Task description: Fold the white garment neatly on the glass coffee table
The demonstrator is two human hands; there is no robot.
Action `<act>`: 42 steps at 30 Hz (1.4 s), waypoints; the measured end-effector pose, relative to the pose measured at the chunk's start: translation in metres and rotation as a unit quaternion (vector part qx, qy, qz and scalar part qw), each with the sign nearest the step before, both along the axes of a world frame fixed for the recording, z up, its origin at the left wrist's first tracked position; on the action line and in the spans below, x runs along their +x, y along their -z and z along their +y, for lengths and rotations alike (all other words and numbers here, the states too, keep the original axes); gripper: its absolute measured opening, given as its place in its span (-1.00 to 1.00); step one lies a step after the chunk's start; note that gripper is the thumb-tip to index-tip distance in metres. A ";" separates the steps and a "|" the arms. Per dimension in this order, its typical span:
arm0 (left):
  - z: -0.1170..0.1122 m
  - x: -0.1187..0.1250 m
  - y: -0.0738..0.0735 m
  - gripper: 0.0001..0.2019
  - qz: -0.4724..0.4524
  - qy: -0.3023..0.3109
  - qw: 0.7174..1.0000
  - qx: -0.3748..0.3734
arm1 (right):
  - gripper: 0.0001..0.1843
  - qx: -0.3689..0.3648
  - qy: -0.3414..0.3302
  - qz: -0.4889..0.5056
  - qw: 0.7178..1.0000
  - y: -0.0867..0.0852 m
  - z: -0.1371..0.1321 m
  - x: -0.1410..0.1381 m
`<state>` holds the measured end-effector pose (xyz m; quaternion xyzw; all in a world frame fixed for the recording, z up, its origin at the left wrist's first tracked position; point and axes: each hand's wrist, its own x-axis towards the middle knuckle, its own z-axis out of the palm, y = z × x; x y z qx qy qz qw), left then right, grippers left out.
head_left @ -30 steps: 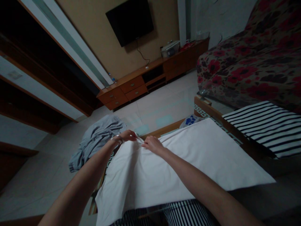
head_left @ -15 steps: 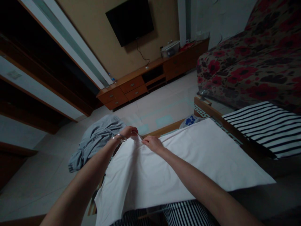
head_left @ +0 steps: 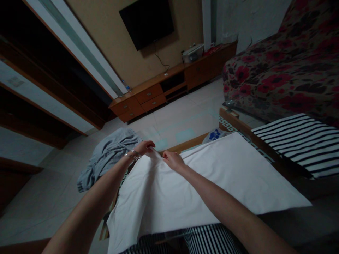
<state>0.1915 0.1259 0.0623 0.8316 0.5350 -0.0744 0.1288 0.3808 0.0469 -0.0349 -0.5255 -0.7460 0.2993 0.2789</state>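
A white garment (head_left: 212, 183) lies spread flat on a low wooden-framed table (head_left: 185, 144). My left hand (head_left: 145, 147), with bracelets on the wrist, pinches the cloth's far edge with closed fingers. My right hand (head_left: 172, 160) is a short way to the right of it, fingers closed on the same far edge. A small fold of white cloth bunches between the two hands. Both forearms reach over the garment from the near side.
A crumpled grey garment (head_left: 109, 155) lies at the table's left end. A folded black-and-white striped cloth (head_left: 296, 139) rests at the right. A blue-printed item (head_left: 215, 134) peeks out behind the white cloth. A floral sofa (head_left: 278, 77) stands right; a TV cabinet (head_left: 169, 88) lines the far wall.
The hands have shifted slightly along the far edge of the white cloth, and the right hand has drawn a little apart from the left. Both still grip it.
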 end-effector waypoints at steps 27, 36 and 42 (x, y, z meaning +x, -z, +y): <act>-0.002 0.034 0.086 -0.70 -0.068 -0.117 0.959 0.250 | -0.77 0.008 0.088 -0.164 0.983 -0.008 -0.013 -0.016; 0.015 -0.038 0.089 -0.66 0.027 -0.396 0.906 0.147 | -0.76 -0.005 0.093 -0.168 0.981 -0.009 -0.013 -0.017; 0.007 -0.059 0.096 -0.67 0.025 -0.381 0.912 0.151 | -0.66 0.033 0.094 -0.172 0.980 -0.005 -0.011 -0.017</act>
